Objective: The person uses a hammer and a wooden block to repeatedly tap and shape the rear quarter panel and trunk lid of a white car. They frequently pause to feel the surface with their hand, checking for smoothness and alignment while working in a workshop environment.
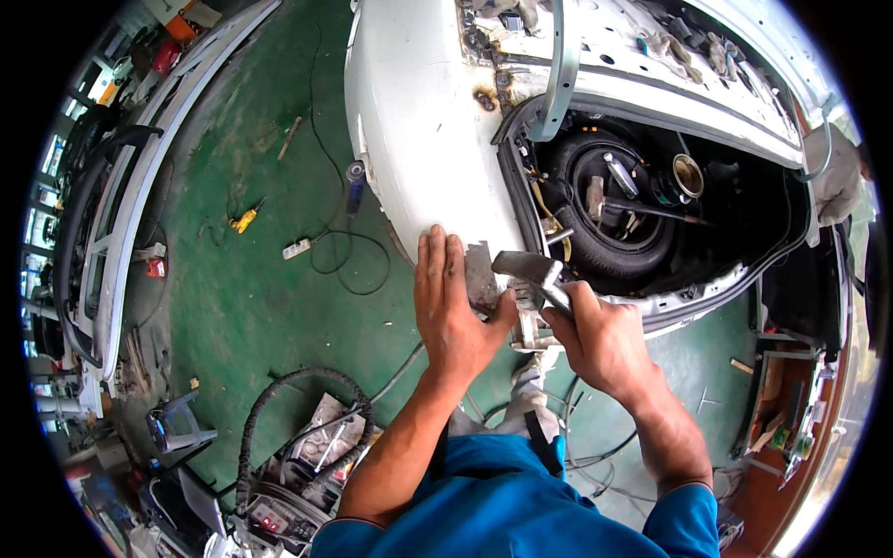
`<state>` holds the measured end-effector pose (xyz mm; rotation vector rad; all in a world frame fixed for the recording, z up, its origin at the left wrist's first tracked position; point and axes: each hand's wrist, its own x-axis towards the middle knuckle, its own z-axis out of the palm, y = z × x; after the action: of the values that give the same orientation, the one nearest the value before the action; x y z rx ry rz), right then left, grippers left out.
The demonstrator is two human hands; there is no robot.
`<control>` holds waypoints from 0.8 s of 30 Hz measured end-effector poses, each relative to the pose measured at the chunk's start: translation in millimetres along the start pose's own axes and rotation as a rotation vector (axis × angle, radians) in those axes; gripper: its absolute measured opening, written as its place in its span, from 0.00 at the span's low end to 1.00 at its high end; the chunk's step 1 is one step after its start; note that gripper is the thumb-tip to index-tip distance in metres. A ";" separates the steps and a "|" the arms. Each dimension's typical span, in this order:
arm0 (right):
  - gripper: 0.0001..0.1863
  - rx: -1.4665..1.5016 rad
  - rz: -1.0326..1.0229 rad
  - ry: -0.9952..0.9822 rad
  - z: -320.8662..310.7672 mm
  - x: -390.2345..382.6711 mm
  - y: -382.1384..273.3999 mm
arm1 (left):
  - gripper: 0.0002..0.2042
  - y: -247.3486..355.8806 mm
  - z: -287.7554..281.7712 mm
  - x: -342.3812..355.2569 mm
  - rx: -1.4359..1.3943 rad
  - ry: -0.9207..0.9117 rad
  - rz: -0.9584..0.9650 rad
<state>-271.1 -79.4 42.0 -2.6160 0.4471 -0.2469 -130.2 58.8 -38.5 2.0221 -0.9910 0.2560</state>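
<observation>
Plainly a dull grey hammer [528, 267] in the clenched right hand [602, 337], left hand [455, 312] flat on white bodywork [423, 153].

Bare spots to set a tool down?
Green floor between yellow tool and black hose loop, left of the white power strip; white car panel beyond the left hand, though curved. Crowded: open trunk with spare tire, and around the hose loop.

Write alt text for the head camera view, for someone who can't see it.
A person's right hand grips a hammer at the rear corner of a white car body, the left hand spread beside it with fingers extended. The open trunk holds a spare tire and a second hammer.
</observation>
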 end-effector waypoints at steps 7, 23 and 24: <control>0.16 -0.060 0.017 0.002 3.8 10.8 -1.4 | 0.43 8.7 -2.4 1.1 0.001 -0.058 -0.024; 0.21 0.995 0.637 0.064 43.7 -97.7 46.8 | 0.45 -18.3 1.7 73.3 0.097 -0.302 0.031; 0.21 0.961 0.612 0.049 49.2 -102.1 49.7 | 0.44 -10.4 -1.3 66.8 0.098 -0.327 0.029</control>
<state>-367.3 -64.2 -34.4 -1.4655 0.8573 -0.2349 -77.9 26.2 -10.5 2.1849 -1.2287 -0.0139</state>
